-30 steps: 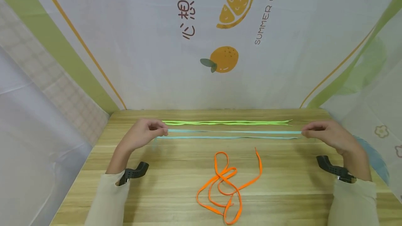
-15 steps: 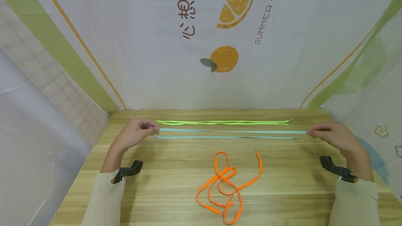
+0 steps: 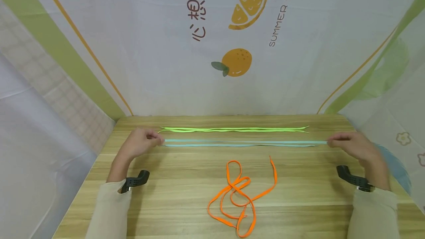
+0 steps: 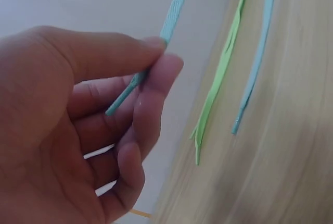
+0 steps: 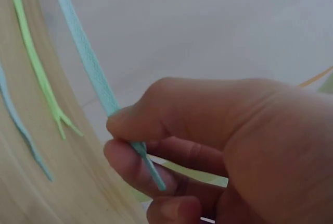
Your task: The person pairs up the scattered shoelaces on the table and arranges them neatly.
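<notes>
A light-blue shoelace [image 3: 245, 141] is stretched straight between the two hands, above the table. My left hand [image 3: 140, 144] pinches one end between thumb and index finger; in the left wrist view the lace's tip [image 4: 120, 99] sticks out past the fingers. At the other end my right hand [image 3: 353, 145] pinches the lace likewise, its tip [image 5: 155, 174] showing below the thumb in the right wrist view. Just in front of it a second light-blue shoelace [image 4: 257, 57] lies straight on the wood. Behind them, a pair of yellow-green shoelaces [image 3: 232, 129] lies side by side, parallel to the blue ones.
An orange shoelace [image 3: 253, 207] lies in loose loops on the near middle of the wooden table [image 3: 179, 194]. A white cloth with printed oranges [image 3: 237, 63] hangs at the table's back edge, and further cloths hang at both sides.
Both hands have moved outward, drawing the blue shoelace out between them. In the last half second they have lowered it toward the second blue shoelace.
</notes>
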Demonstrator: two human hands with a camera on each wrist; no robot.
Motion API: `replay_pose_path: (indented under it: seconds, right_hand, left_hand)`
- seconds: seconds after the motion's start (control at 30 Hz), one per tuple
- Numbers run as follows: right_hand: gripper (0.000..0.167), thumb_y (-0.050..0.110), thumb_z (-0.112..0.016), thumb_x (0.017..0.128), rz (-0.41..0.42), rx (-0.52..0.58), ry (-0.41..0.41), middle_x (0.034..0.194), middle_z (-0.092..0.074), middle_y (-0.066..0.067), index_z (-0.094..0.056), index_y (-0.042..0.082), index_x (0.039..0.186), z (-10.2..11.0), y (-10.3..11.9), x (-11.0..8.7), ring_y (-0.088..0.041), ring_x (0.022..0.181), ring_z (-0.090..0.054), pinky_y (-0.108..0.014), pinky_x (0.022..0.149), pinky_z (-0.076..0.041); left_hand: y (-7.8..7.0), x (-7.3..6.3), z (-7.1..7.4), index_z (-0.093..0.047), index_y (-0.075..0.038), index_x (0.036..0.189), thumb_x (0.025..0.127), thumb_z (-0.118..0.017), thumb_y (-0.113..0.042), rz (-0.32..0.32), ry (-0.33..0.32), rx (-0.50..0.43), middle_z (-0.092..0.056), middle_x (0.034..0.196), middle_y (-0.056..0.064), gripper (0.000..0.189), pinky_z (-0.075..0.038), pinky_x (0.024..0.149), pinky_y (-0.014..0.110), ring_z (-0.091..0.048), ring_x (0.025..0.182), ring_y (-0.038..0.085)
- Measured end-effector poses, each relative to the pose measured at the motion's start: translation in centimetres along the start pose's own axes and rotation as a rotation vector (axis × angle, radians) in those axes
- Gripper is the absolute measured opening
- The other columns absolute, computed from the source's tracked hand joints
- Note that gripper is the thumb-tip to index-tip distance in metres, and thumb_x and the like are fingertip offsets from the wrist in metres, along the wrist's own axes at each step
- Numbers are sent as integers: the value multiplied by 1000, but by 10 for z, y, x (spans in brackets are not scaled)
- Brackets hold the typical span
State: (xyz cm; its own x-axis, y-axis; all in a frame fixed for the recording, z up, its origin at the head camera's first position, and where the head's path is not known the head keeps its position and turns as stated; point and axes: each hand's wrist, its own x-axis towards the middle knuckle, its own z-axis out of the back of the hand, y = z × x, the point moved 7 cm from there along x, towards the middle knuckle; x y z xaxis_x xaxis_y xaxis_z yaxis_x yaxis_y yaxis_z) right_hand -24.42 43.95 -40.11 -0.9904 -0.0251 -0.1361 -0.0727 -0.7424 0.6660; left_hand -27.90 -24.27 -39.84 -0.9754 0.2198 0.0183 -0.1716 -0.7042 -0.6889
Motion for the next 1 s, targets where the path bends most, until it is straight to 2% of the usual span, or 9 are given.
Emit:
replay_pose_path:
  seconds: [0.1,0.23,0.43,0.63,0.77,1.0]
  right_hand:
    - [49,31,-66,112,-17,-12,-5,148,-54,-41,-69,-13,133,-3,-6,3,-60,134,-47,-71,100,-43]
    - [50,33,-67,110,-31,-56,-1,139,-63,-38,-71,-12,131,-6,-12,6,-62,131,-50,-71,98,-45]
    - [50,35,-69,106,-28,-151,-3,126,-70,-33,-74,-12,123,-12,-17,13,-56,120,-61,-61,93,-51]
    - [53,33,-70,104,-47,-175,2,122,-69,-36,-71,-16,123,-17,-21,19,-55,115,-63,-60,91,-53]
    - [52,33,-71,102,-49,-200,-3,125,-68,-38,-72,-15,121,-22,-20,23,-58,117,-61,-62,94,-52]
    - [52,36,-71,102,-79,-212,0,131,-65,-40,-74,-13,121,-31,-22,26,-62,122,-58,-69,101,-49]
  left_hand:
    - [4,1,-2,-82,-8,97,105,-75,-25,25,-7,38,-80,111,11,20,-55,85,46,-71,105,33]
    - [12,2,-6,-82,-9,96,102,-77,-31,97,-1,81,-78,106,8,24,-53,86,46,-68,102,31]
    - [20,2,-10,-82,-8,97,101,-77,-34,177,14,130,-76,104,8,27,-51,84,44,-64,97,29]
    - [23,3,-13,-79,-8,92,100,-77,-29,182,26,159,-72,97,7,23,-47,74,39,-59,86,26]
    - [24,2,-16,-80,-8,90,98,-76,-25,191,23,175,-73,94,6,20,-45,69,37,-56,79,25]
    - [28,5,-20,-84,-7,93,99,-75,-26,218,0,231,-76,95,8,22,-43,64,36,-56,75,24]
